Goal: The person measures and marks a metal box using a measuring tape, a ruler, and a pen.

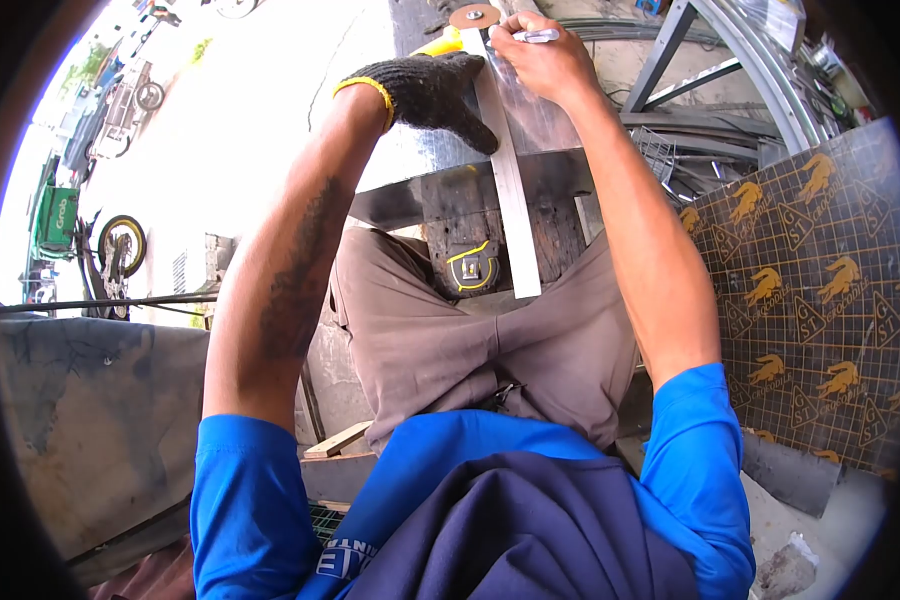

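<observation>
My left hand (pixel 430 98), in a black knit glove with a yellow cuff, presses along the left side of a long pale straightedge (pixel 510 190). Its thumb and fingers are spread apart. Bare and closed, my right hand (pixel 545 58) pinches a white marker (pixel 537 36) beside the straightedge's far end. Beneath them lies a shiny metal sheet (pixel 545 125). The straightedge's near end hangs out over my lap. A black and yellow tape measure (pixel 472 268) rests on the dark wooden beam (pixel 555 225) between my legs.
Beyond my hands sits a round brown disc (pixel 474 16) beside a yellow tool part (pixel 440 44). Metal framing (pixel 660 55) and strips stand at right, above a printed black board (pixel 810 290). A grey cover (pixel 100 420) lies left; a motorbike (pixel 120 255) is parked beyond.
</observation>
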Motion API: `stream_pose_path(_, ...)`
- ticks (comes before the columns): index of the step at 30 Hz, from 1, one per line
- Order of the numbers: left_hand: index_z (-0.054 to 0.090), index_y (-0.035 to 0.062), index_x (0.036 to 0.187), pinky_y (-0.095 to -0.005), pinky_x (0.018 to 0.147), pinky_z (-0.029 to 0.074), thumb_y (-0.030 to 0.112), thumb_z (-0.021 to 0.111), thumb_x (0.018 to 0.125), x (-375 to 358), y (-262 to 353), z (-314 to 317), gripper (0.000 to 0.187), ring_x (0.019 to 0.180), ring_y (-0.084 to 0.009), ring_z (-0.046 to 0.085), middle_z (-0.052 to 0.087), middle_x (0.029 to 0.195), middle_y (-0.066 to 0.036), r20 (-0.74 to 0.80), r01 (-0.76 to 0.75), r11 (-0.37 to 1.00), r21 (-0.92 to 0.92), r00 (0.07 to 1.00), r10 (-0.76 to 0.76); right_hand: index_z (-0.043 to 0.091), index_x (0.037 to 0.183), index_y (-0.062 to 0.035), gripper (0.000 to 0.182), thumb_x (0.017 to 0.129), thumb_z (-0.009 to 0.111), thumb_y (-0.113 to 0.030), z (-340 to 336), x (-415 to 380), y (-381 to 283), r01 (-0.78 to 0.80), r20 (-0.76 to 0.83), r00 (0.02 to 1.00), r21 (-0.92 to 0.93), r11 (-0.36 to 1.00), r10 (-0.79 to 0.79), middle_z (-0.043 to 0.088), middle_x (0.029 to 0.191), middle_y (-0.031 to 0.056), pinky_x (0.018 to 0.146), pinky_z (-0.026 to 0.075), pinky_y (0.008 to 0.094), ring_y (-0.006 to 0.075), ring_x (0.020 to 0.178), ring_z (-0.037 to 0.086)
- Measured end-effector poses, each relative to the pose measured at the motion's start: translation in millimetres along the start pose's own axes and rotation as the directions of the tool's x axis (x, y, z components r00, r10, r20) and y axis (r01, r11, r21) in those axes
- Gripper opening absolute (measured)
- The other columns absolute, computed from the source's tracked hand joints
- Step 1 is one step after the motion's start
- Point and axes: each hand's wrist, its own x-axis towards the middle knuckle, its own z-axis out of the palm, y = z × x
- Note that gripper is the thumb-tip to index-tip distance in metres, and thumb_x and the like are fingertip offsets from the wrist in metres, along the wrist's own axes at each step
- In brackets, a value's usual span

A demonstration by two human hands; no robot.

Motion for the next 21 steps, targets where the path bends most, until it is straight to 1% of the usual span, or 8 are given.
stream_pose_path(2,0.043,-0.0035,0.152,-0.0429,0.115,0.043,0.061,0.088,0.071,-1.5,0.7,-1.7,0.114,0.138,-0.0381,0.053,0.054,0.149,-0.027,0.013,0.007,1.0,0.001,1.0,-0.007,0.073,0.108,-0.0154,0.037,0.096,0.065,-0.05,-0.8,1.2,-1.8,0.052,-0.02,0.998,-0.045,0.998,-0.053,0.078,0.096,0.0064,0.08,0.057,0.0361,0.025,0.088,0.075)
stream_pose_path(3,0.043,-0.0035,0.152,-0.0429,0.115,0.043,0.061,0.088,0.071,-0.5,0.5,-1.9,0.114,0.138,-0.0381,0.053,0.054,0.149,-0.027,0.013,0.007,1.0,0.001,1.0,-0.007,0.073,0.108,-0.0154,0.037,0.096,0.065,-0.05,-2.8,0.7,-3.2,0.053,-0.02,0.998,-0.046,0.998,-0.054,0.078,0.096,0.0064,0.08,0.057,0.0361,0.025,0.088,0.075)
stream_pose_path(5,0.043,-0.0037,0.152,-0.0425,0.116,0.043,0.062,0.088,0.07,1.5,1.1,-2.4,0.114,0.139,-0.0384,0.053,0.054,0.148,-0.027,0.042,0.012,1.0,0.021,0.999,-0.013,0.074,0.106,-0.0159,0.039,0.095,0.064,-0.053,-8.1,-1.2,-5.1,-0.064,0.102,0.993,0.067,0.996,0.056,0.079,0.092,0.0017,0.079,0.057,0.0337,0.0194,0.083,0.075)
stream_pose_path(8,0.043,-0.0036,0.152,-0.0424,0.116,0.043,0.063,0.087,0.07,1.4,1.3,-3.3,0.114,0.139,-0.0385,0.053,0.054,0.148,-0.027,0.055,0.015,1.0,0.008,0.998,-0.016,0.075,0.106,-0.0148,0.041,0.095,0.063,-0.052,-15.1,-5.2,-8.6,-0.018,0.077,0.997,0.034,0.999,0.015,0.079,0.088,-0.0006,0.077,0.057,0.0324,0.0161,0.079,0.073)
stream_pose_path(12,0.044,-0.0035,0.151,-0.0423,0.116,0.043,0.063,0.087,0.07,0.4,2.5,-6.1,0.114,0.139,-0.0388,0.053,0.054,0.148,-0.027,0.08,0.023,1.0,-0.015,0.997,-0.022,0.075,0.106,-0.013,0.041,0.094,0.062,-0.05,-25.0,-14.9,-11.9,-0.044,0.108,0.993,0.051,0.998,0.038,0.08,0.09,0.0021,0.079,0.057,0.0321,0.0171,0.08,0.073)
stream_pose_path(15,0.044,-0.0034,0.151,-0.0423,0.116,0.042,0.064,0.087,0.07,0.7,1.6,-5.1,0.114,0.139,-0.039,0.053,0.054,0.148,-0.028,0.094,0.025,0.999,-0.026,0.995,-0.022,0.075,0.106,-0.0113,0.041,0.093,0.062,-0.048,-32.1,-23.9,-17.4,-0.021,0.122,0.992,0.01,1.0,0.02,0.08,0.09,0.0037,0.08,0.056,0.0323,0.0173,0.081,0.073)
stream_pose_path(18,0.044,-0.0026,0.152,-0.0422,0.116,0.043,0.065,0.087,0.07,1.2,2.3,-3.7,0.114,0.138,-0.0395,0.053,0.054,0.148,-0.027,0.054,0.014,1.0,0.025,0.998,-0.015,0.074,0.105,-0.009,0.041,0.093,0.062,-0.046,-39.8,-37.0,-23.5,-0.059,0.148,0.987,0.026,0.998,0.055,0.079,0.089,0.0045,0.082,0.056,0.0326,0.018,0.082,0.073)
stream_pose_path(21,0.043,-0.0019,0.153,-0.0424,0.117,0.042,0.064,0.087,0.07,3.0,-0.5,2.0,0.115,0.138,-0.0399,0.053,0.053,0.15,-0.027,0.069,0.014,0.998,0.064,0.997,-0.018,0.074,0.105,-0.0064,0.041,0.095,0.061,-0.044,-47.4,-49.4,-27.8,-0.018,0.157,0.987,0.021,1.0,0.015,0.079,0.088,0.0054,0.079,0.055,0.0315,0.0161,0.08,0.072)
